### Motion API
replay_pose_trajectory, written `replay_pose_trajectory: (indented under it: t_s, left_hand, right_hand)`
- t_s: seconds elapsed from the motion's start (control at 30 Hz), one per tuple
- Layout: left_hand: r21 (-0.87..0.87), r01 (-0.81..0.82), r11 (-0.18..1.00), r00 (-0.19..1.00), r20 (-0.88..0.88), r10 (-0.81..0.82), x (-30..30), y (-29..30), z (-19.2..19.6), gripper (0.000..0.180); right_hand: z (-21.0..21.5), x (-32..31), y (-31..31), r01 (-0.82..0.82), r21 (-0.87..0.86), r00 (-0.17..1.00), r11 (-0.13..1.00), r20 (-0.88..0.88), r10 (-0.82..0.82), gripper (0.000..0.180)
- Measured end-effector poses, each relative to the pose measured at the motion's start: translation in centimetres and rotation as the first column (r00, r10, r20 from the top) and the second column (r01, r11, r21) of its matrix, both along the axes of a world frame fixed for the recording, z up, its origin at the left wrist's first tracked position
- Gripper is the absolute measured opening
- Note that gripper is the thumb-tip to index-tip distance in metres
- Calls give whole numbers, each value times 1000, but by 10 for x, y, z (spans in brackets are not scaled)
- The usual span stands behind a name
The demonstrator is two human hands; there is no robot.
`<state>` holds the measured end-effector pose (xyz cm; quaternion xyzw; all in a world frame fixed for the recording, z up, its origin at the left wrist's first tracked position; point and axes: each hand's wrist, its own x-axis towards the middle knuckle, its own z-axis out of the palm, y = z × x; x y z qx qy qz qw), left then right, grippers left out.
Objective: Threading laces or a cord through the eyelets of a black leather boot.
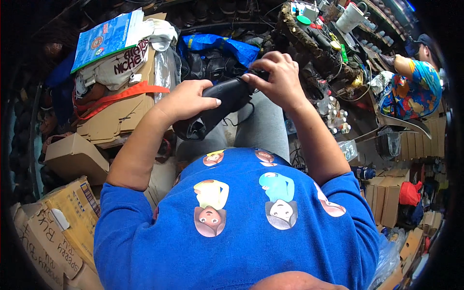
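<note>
Black leather piece point(217, 111) is held just on the wearer's side of the blue bag point(244, 50), and imo the trick is keeping it taut: let the left hand point(191, 99) anchor it while the right hand point(278, 79) does the fussy bit at the end nearest the bag. I'd watch that dangling black cord point(251, 111) for snags too. Left fingers and thumb grip the leather, right ones pinch that bag-side end, can't tell exactly what's under them. Forearms angle in toward the bag, left wrist bent inward, right hand closer to it
</note>
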<state>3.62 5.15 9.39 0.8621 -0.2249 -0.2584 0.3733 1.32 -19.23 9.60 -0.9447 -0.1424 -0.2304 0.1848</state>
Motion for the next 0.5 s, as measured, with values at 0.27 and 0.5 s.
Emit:
replay_pose_trajectory:
  t_s: [0.27,0.5]
  left_hand:
    - [137,73,988,856,500,-132,-2,18,8,39]
    - [155,-85,984,480,872,-95,22,59,-9,47]
  right_hand:
    - [7,14,-55,199,395,957,897,-276,-90,18]
    - [14,-41,-240,441,634,891,635,-225,-394,21]
